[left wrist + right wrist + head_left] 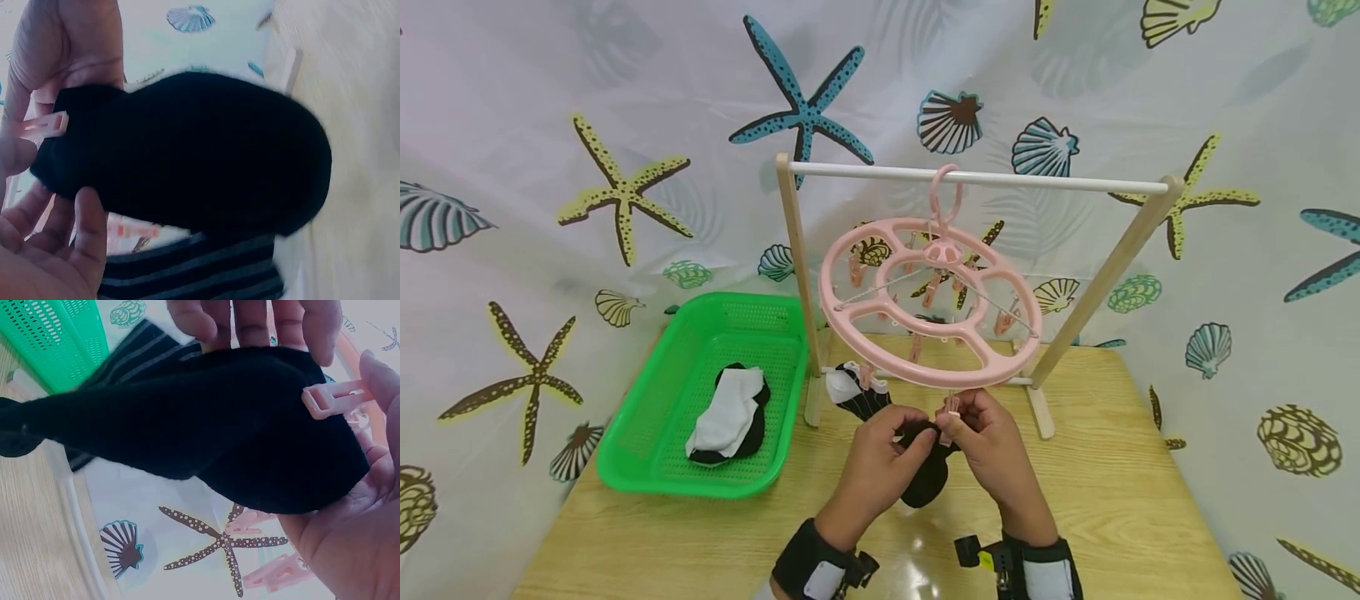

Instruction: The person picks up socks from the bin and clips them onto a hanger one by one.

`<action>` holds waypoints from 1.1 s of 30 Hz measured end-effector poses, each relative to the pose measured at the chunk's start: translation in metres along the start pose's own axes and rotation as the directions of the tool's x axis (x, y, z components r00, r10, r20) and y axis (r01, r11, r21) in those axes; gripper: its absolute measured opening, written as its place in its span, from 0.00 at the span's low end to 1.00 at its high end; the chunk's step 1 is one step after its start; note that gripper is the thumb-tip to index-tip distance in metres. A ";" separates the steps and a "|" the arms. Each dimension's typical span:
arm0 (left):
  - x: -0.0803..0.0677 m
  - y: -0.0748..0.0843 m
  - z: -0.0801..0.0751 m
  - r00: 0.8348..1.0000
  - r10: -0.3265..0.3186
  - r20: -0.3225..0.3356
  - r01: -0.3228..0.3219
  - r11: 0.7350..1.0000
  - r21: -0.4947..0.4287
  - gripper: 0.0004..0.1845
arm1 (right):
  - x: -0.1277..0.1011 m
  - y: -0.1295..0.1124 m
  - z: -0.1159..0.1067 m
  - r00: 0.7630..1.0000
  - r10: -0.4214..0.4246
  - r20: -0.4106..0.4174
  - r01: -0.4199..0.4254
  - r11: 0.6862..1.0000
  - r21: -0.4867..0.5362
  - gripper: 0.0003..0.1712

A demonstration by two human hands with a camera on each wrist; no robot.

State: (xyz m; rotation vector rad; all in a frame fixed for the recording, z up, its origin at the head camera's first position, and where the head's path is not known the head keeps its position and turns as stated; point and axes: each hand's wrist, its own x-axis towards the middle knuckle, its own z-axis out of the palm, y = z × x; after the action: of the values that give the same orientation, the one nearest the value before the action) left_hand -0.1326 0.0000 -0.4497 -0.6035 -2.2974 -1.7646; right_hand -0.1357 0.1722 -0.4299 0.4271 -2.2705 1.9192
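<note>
- Two bare hands are meeting just under the near rim of the round pink plastic peg hanger [929,302], which is hanging by its hook from the pale wooden rail stand [976,177] on the light wooden table [1120,500].
- Left hand [871,468] is pinching the top edge of the small black knitted sock [928,477], fingers curled round the fabric.
- Right hand [992,450] is pinching the pink plastic clothes peg [951,415] at that same edge; whether the peg is already biting the fabric is hard to make out from the head view, though the right wrist view is showing it overlapping the sock's edge.
- Much of the sock's upper part is sitting hidden behind both sets of fingers; only its rounded lower end is showing clearly.
- Long axis of the sock is running nearly upright, its opening pointing up toward the peg and its rounded end hanging down toward the table, tilted slightly left.
- Beside it, a dark striped sock [859,392] is already hanging from another peg, partly covered by the left hand.
- Left of the stand, a green plastic mesh basket [647,433] is holding a heap of black and white socks [730,415].
</note>
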 end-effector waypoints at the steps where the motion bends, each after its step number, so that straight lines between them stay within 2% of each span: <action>1: 0.001 0.000 -0.002 0.999 0.044 -0.028 -0.043 0.998 0.048 0.06 | 0.000 0.000 0.000 1.000 0.002 -0.001 -0.002 1.000 -0.002 0.07; 3: 0.003 0.001 -0.006 0.985 0.154 -0.083 -0.139 0.977 0.159 0.07 | 0.001 0.000 0.000 1.000 0.009 -0.006 -0.009 1.000 -0.006 0.07; 4: 0.005 0.002 -0.009 0.969 0.222 -0.110 -0.195 0.957 0.216 0.07 | 0.001 0.000 0.000 1.000 0.014 -0.009 -0.014 1.000 -0.011 0.07; 5: 0.007 0.003 -0.012 0.947 0.292 -0.132 -0.247 0.929 0.276 0.07 | 0.001 0.000 0.000 1.000 0.019 -0.013 -0.019 1.000 -0.014 0.07; 7: 0.012 0.006 -0.020 0.893 0.421 -0.158 -0.341 0.864 0.370 0.08 | 0.000 0.000 0.000 0.999 0.026 -0.019 -0.027 0.999 -0.023 0.07; 9: 0.018 0.010 -0.029 0.834 0.526 -0.168 -0.411 0.794 0.447 0.08 | 0.000 0.000 0.000 0.999 0.029 -0.021 -0.029 0.999 -0.027 0.07; 10: 0.022 0.012 -0.034 0.809 0.563 -0.167 -0.434 0.765 0.476 0.09 | 0.000 0.001 0.000 0.999 0.027 -0.021 -0.028 0.999 -0.028 0.07; 12: 0.027 0.017 -0.042 0.779 0.609 -0.150 -0.459 0.716 0.526 0.10 | 0.000 0.001 0.000 1.000 0.021 -0.019 -0.022 0.999 -0.024 0.07; 13: 0.029 0.018 -0.045 0.773 0.619 -0.137 -0.462 0.698 0.547 0.11 | 0.000 0.001 0.000 1.000 0.017 -0.017 -0.017 1.000 -0.022 0.07; 14: 0.032 0.020 -0.048 0.770 0.627 -0.123 -0.464 0.681 0.567 0.12 | 0.000 0.002 0.000 1.000 0.015 -0.015 -0.015 1.000 -0.020 0.07; 16: 0.036 0.024 -0.052 0.782 0.617 -0.086 -0.456 0.661 0.596 0.15 | -0.001 0.002 -0.001 1.000 0.008 -0.016 -0.008 1.000 -0.018 0.07; 21: 0.044 0.028 -0.054 0.835 0.550 0.010 -0.417 0.621 0.664 0.22 | -0.001 0.004 -0.001 1.000 0.002 -0.017 -0.003 1.000 -0.012 0.06; 24: 0.045 0.029 -0.053 0.859 0.509 0.044 -0.395 0.607 0.690 0.22 | -0.001 0.004 -0.001 1.000 0.002 -0.020 -0.002 1.000 -0.009 0.06; 29: 0.046 0.030 -0.052 0.880 0.470 0.063 -0.377 0.615 0.692 0.17 | 0.000 0.005 -0.002 0.999 0.011 -0.035 -0.011 1.000 -0.013 0.07; 33: 0.047 0.033 -0.053 0.888 0.454 0.073 -0.375 0.623 0.686 0.16 | 0.000 0.006 -0.003 0.999 0.023 -0.042 -0.024 1.000 -0.019 0.08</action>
State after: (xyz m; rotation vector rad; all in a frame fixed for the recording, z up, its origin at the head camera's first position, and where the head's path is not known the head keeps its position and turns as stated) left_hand -0.1664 -0.0338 -0.3880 -0.7707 -2.2494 -0.6252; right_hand -0.1383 0.1761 -0.4353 0.3561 -2.2765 1.8964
